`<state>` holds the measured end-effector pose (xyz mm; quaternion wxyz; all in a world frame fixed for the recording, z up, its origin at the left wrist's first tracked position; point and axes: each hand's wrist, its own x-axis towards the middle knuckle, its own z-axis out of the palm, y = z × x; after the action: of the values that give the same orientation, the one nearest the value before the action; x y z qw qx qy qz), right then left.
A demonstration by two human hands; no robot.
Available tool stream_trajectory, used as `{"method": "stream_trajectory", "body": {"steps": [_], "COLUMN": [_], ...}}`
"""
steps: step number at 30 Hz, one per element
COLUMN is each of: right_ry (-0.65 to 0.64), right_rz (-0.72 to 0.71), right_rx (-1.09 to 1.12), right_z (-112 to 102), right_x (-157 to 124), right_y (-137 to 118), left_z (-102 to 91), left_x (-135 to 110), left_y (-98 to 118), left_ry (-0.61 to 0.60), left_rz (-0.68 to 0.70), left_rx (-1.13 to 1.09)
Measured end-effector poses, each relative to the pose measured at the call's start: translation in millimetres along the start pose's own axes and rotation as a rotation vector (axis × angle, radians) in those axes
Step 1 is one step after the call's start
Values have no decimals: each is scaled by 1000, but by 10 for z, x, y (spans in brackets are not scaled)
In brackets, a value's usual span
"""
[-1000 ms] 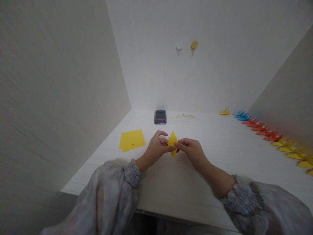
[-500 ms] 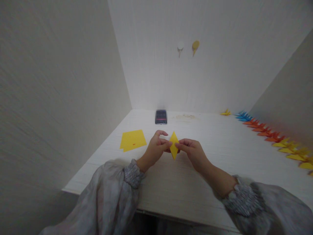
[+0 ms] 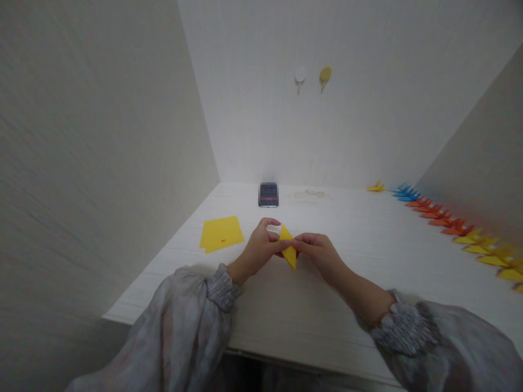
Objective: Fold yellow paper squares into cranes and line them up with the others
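Note:
A small folded yellow paper piece point(image 3: 288, 247) is held just above the white table point(image 3: 286, 316), between both hands. My left hand point(image 3: 259, 247) pinches its left side with thumb and fingers closed on it. My right hand point(image 3: 321, 253) pinches its right side the same way. The piece is a narrow diamond shape, tilted a little, with its upper tip towards my left fingers. Loose pale sleeves cover both forearms.
A stack of flat yellow paper sheets point(image 3: 221, 233) lies to the left. A dark phone point(image 3: 268, 194) stands at the back. Along the right wall runs a row of folded figures: blue point(image 3: 404, 191), orange point(image 3: 439, 216), yellow point(image 3: 488, 250). A lone yellow figure point(image 3: 376, 187) sits behind.
The yellow piece has tilted and sunk a little between my fingers; its upper tip now leans to the left. Both hands stay in the same place.

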<state>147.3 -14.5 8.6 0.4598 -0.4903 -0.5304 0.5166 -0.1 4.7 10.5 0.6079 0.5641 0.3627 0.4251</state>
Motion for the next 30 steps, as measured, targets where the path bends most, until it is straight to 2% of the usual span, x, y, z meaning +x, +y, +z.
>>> {"method": "stream_trajectory", "body": {"steps": [7, 10, 13, 17, 20, 25, 30], "right_ry": [-27, -62, -147, -233, -168, -24, 28], "right_rz": [-16, -112, -229, -210, -187, -240, -219], "right_rx": [36, 41, 106, 86, 46, -92, -14], "right_z": [-39, -68, -95, -117, -122, -116, -65], "right_x": [14, 16, 0, -6, 16, 43, 38], "right_y": [13, 12, -4, -13, -4, 5, 15], "left_z": [-30, -37, -42, -40, -31, -2, 15], "left_x": [1, -2, -5, -3, 2, -7, -21], "left_y": [-1, 2, 19, 33, 32, 60, 58], "left_ry": [-30, -21, -42, -58, -59, -64, -67], "left_rz": [-62, -78, -89, -106, -101, -87, -2], "left_rx": [-128, -170, -188, -173, -182, -202, -150]}}
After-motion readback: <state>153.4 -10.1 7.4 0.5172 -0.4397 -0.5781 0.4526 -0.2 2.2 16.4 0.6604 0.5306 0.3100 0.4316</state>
